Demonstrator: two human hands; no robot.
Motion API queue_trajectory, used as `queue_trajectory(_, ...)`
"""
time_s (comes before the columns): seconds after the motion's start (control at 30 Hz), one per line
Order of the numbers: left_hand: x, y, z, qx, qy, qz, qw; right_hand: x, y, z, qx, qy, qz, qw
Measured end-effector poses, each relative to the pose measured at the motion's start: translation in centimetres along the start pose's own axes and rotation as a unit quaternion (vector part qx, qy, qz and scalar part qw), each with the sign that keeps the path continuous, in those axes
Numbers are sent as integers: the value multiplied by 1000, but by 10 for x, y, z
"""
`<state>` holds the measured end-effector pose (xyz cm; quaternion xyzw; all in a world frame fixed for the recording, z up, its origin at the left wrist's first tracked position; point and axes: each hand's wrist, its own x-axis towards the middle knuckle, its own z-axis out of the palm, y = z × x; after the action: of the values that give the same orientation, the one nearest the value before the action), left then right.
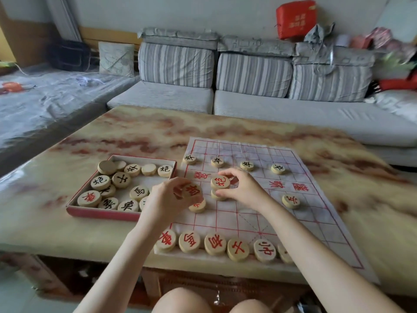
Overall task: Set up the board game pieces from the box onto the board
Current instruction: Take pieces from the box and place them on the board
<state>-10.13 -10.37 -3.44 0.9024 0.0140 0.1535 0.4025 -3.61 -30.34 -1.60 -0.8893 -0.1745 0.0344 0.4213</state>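
Fingers (174, 182) of the left hand (165, 199) grip a round red-lettered wooden piece (192, 190); right hand (242, 188) pinches what may be two stacked discs (220, 182) above the white red-gridded board (248, 213). Red-rimmed box (101, 213) of pieces lies left, on the marbled cream tabletop (135, 132) before a grey striped sofa (248, 105).

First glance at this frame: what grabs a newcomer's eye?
Two bare hands meet over the white board sheet with a red grid, mid-table: the left hand grips a round wooden disc with a red character, the right hand a second red-marked disc stacked on another. Left of the board, a red-walled shallow box holds more discs.
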Motion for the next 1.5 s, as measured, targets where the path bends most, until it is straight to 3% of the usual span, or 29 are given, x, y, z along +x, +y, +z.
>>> queue_trajectory(0.3,-25,49,55,-32,-72,46,996,-57,46,-58,-16,52,37,998)
queue_trajectory(0.67,-37,95,122,-29,-128,86,988,-106,125,-102,19,152,167,974)
queue_trajectory(1.0,-38,100,142,-12,-154,82,985,-98,146,-93,-1,145,170,975)
queue_trajectory(1.2,-37,104,140,-30,-143,87,985,-106,150,-115,7,208,169,963)
queue_trajectory(1.5,-47,122,153,-20,-173,100,980,-119,162,-118,16,195,182,964)
